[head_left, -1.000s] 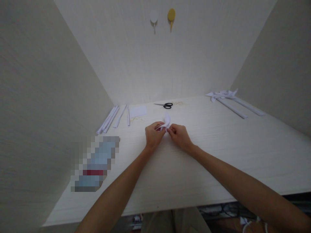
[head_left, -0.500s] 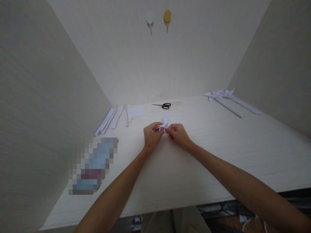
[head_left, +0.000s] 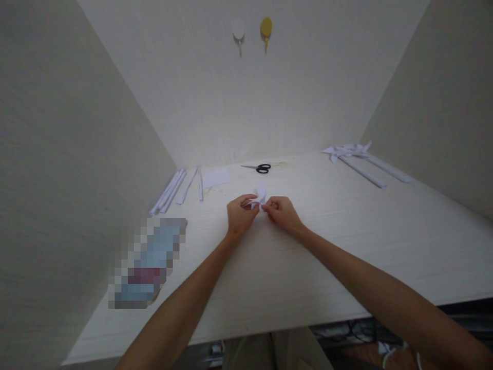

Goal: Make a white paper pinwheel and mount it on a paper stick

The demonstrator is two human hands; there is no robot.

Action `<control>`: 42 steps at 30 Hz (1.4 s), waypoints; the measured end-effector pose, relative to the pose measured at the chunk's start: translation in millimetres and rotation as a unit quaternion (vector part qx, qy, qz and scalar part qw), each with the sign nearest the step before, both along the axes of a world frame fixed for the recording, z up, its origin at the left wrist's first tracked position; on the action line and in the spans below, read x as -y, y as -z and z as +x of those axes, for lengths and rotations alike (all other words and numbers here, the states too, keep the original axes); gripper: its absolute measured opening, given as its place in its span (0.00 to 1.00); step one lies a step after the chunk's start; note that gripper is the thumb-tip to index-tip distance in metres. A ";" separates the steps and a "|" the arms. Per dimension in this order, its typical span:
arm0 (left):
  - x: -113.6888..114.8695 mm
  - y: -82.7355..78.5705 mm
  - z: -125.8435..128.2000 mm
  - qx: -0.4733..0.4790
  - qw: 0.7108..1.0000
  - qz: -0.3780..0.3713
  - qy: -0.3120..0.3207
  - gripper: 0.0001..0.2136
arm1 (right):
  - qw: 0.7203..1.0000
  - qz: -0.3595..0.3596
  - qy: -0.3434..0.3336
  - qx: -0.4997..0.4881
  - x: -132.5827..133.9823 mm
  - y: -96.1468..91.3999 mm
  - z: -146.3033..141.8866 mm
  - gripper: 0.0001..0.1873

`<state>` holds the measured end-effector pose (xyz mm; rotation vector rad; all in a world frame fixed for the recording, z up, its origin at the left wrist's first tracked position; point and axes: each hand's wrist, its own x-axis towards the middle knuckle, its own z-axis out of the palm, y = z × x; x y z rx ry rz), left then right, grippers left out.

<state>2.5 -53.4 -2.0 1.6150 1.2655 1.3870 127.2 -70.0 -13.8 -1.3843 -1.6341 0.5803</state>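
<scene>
Between my two hands, above the middle of the white table (head_left: pixel 308 257), is a small folded white paper pinwheel (head_left: pixel 261 190) with curved blades. My left hand (head_left: pixel 241 215) is closed on it from the left, thumb and fingers pinching the folded paper. From the right, my right hand (head_left: pixel 282 211) pinches the paper's near edge with thumb and forefinger, its other fingers curled in. The fingertips cover the paper's centre, so whether something small is held there cannot be seen.
Black-handled scissors (head_left: pixel 263 168) lie behind my hands. At the left are rolled paper sticks (head_left: pixel 168 191), a white paper square (head_left: pixel 216 178) and a pixelated flat object (head_left: pixel 154 262). Finished paper pinwheels on sticks (head_left: pixel 362 170) lie at the right. Two hooks, one yellow (head_left: pixel 266 26), hang on the back wall.
Almost nothing differs. Both hands keep their grip in the same place, and the paper blades have shifted very slightly between the fingers.
</scene>
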 end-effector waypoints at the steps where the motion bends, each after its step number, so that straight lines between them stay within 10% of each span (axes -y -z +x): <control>1: -0.5 -0.7 -0.1 0.007 1.000 -0.008 -0.007 0.11 | 0.999 -0.027 -0.016 -0.036 -0.9 0.2 0.1 0.13; 21: -4.0 -1.8 -2.2 0.093 0.989 -0.084 -0.073 0.14 | 0.968 0.048 -0.143 -0.198 7.3 1.7 -5.3 0.13; 42: -1.9 -2.3 -1.8 0.138 0.984 -0.105 -0.032 0.14 | 0.991 0.085 -0.002 -0.102 4.1 -2.8 2.2 0.07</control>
